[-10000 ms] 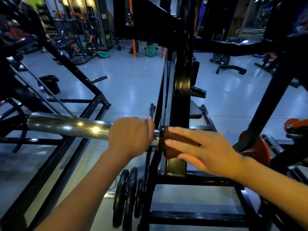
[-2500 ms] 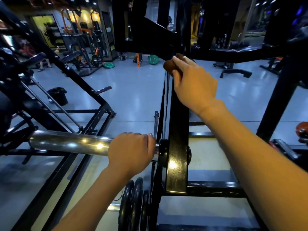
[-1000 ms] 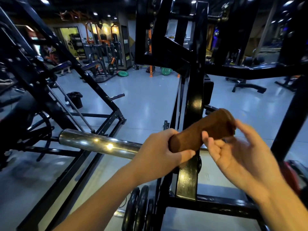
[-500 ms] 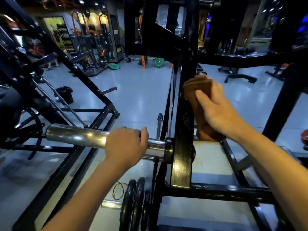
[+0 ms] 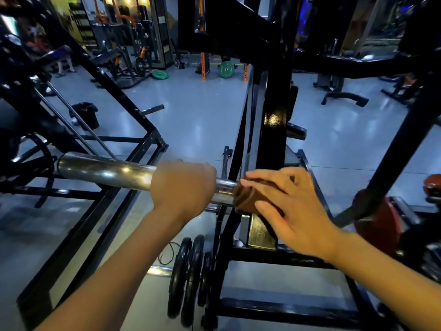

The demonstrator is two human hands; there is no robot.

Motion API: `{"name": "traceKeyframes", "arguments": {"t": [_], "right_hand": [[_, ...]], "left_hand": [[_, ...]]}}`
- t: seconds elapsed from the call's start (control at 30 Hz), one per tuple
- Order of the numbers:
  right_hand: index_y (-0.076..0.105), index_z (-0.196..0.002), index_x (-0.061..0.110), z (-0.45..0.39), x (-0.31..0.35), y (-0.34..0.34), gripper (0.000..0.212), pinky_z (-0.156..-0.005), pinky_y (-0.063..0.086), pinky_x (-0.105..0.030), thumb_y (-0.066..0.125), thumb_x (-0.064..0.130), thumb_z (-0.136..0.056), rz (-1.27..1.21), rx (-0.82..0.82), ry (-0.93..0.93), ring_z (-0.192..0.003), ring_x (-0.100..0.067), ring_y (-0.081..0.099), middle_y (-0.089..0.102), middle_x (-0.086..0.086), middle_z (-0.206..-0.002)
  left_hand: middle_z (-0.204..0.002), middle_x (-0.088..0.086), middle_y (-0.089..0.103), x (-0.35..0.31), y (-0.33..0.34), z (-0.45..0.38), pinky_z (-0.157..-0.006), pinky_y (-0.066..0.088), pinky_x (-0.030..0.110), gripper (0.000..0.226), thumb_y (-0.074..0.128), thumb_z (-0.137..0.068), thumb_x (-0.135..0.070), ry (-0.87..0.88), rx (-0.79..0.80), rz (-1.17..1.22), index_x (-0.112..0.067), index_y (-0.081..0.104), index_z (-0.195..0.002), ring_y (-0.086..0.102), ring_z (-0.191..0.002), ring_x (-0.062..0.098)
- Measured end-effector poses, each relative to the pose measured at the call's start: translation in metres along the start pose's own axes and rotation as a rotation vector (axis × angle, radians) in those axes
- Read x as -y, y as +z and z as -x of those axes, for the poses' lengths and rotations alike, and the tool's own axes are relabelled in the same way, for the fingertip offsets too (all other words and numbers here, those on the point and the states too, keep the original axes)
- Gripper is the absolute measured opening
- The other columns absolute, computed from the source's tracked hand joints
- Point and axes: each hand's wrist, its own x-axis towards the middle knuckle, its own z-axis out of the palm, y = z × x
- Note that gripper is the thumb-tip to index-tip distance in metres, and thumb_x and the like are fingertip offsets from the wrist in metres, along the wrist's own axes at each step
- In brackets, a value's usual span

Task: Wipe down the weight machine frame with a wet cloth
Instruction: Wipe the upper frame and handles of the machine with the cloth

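Hiding part of the black upright post (image 5: 274,120) of the weight machine, the right hand (image 5: 293,211) looks a little blurry. The grey floor (image 5: 202,115) is shiny, with gym machines far behind. The brown cloth (image 5: 248,199) is folded and thick. Straight fingers (image 5: 265,177) press it on the post. The left hand (image 5: 183,189) grips the shiny steel bar (image 5: 102,168) just beside it.

Left hand (image 5: 182,187) fisted; right hand (image 5: 293,211) flat, fingers extended.

Two hands (image 5: 183,187) (image 5: 293,211), one brown cloth (image 5: 248,199), one chrome bar (image 5: 102,170), two green plates (image 5: 226,69) (image 5: 160,74).
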Motion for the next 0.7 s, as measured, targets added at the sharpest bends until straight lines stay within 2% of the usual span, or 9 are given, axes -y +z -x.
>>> {"name": "traceKeyframes", "arguments": {"t": [0.07, 0.13, 0.2, 0.3, 0.37, 0.43, 0.53, 0.63, 0.7], "right_hand": [[0.065, -0.138, 0.028, -0.017, -0.018, -0.004, 0.046, -0.098, 0.033, -0.047, 0.036, 0.047, -0.107, 0.018, -0.014, 0.009, -0.119, -0.032, 0.047, 0.049, 0.007, -0.148], [0.067, -0.135, 0.027, -0.054, -0.042, -0.01, 0.043, -0.098, 0.032, -0.045, 0.042, 0.046, -0.105, 0.031, -0.099, 0.107, -0.119, -0.032, 0.041, 0.043, 0.003, -0.146], [0.067, -0.131, 0.025, -0.089, -0.062, -0.016, 0.039, -0.097, 0.029, -0.039, 0.043, 0.044, -0.106, 0.06, -0.196, 0.19, -0.116, -0.031, 0.039, 0.045, -0.003, -0.14], [0.067, -0.13, 0.022, -0.098, -0.062, -0.012, 0.038, -0.098, 0.031, -0.04, 0.043, 0.042, -0.107, 0.051, -0.221, 0.248, -0.115, -0.03, 0.039, 0.049, -0.003, -0.133], [0.064, -0.138, 0.022, -0.066, -0.041, -0.004, 0.043, -0.099, 0.033, -0.041, 0.044, 0.042, -0.106, 0.02, -0.178, 0.188, -0.115, -0.025, 0.037, 0.048, -0.001, -0.132], [0.061, -0.142, 0.024, -0.016, -0.01, 0.005, 0.045, -0.099, 0.032, -0.039, 0.046, 0.042, -0.104, -0.012, -0.125, 0.109, -0.115, -0.026, 0.041, 0.047, 0.001, -0.13], [0.053, -0.145, 0.027, 0.043, 0.026, 0.014, 0.044, -0.097, 0.029, -0.034, 0.039, 0.046, -0.108, -0.002, -0.037, -0.017, -0.112, -0.028, 0.047, 0.047, 0.0, -0.128], [0.051, -0.145, 0.029, 0.039, 0.017, 0.011, 0.044, -0.093, 0.03, -0.035, 0.036, 0.048, -0.109, 0.057, 0.029, -0.113, -0.11, -0.027, 0.049, 0.051, -0.003, -0.126], [0.055, -0.144, 0.027, 0.009, -0.004, 0.005, 0.045, -0.094, 0.036, -0.042, 0.044, 0.045, -0.105, 0.039, -0.046, -0.024, -0.111, -0.031, 0.049, 0.052, -0.005, -0.124]], "left_hand": [[-0.046, -0.001, 0.038, 0.001, 0.0, 0.0, -0.058, 0.026, 0.032, 0.055, 0.024, -0.097, -0.034, 0.004, -0.031, 0.017, -0.019, 0.046, -0.05, 0.024, -0.042, 0.014], [-0.044, -0.004, 0.033, 0.002, 0.002, 0.0, -0.057, 0.023, 0.031, 0.053, 0.03, -0.097, -0.031, 0.01, -0.05, 0.042, -0.019, 0.045, -0.047, 0.018, -0.042, 0.008], [-0.043, -0.006, 0.031, 0.003, 0.004, 0.001, -0.056, 0.021, 0.031, 0.054, 0.032, -0.098, -0.03, 0.017, -0.052, 0.048, -0.019, 0.047, -0.047, 0.02, -0.042, 0.008], [-0.043, -0.01, 0.025, 0.005, 0.006, 0.0, -0.053, 0.016, 0.029, 0.052, 0.034, -0.096, -0.028, 0.038, -0.072, 0.071, -0.02, 0.044, -0.045, 0.02, -0.041, 0.007], [-0.043, -0.009, 0.025, 0.005, 0.007, 0.0, -0.053, 0.015, 0.029, 0.051, 0.034, -0.096, -0.029, 0.04, -0.096, 0.07, -0.021, 0.041, -0.046, 0.019, -0.041, 0.007], [-0.043, -0.006, 0.032, 0.004, 0.008, 0.002, -0.054, 0.02, 0.03, 0.054, 0.027, -0.098, -0.032, 0.021, -0.087, 0.057, -0.02, 0.043, -0.048, 0.022, -0.041, 0.01], [-0.044, -0.002, 0.037, 0.003, 0.007, 0.001, -0.054, 0.024, 0.03, 0.059, 0.019, -0.099, -0.035, 0.003, -0.077, 0.048, -0.019, 0.044, -0.049, 0.027, -0.04, 0.013], [-0.044, -0.003, 0.033, 0.004, 0.006, 0.002, -0.051, 0.016, 0.029, 0.056, 0.018, -0.099, -0.034, 0.031, -0.08, 0.015, -0.02, 0.04, -0.049, 0.023, -0.04, 0.011], [-0.044, -0.004, 0.031, 0.005, 0.007, 0.001, -0.05, 0.01, 0.026, 0.053, 0.021, -0.098, -0.033, 0.049, -0.1, 0.026, -0.021, 0.036, -0.049, 0.02, -0.04, 0.009]]}}
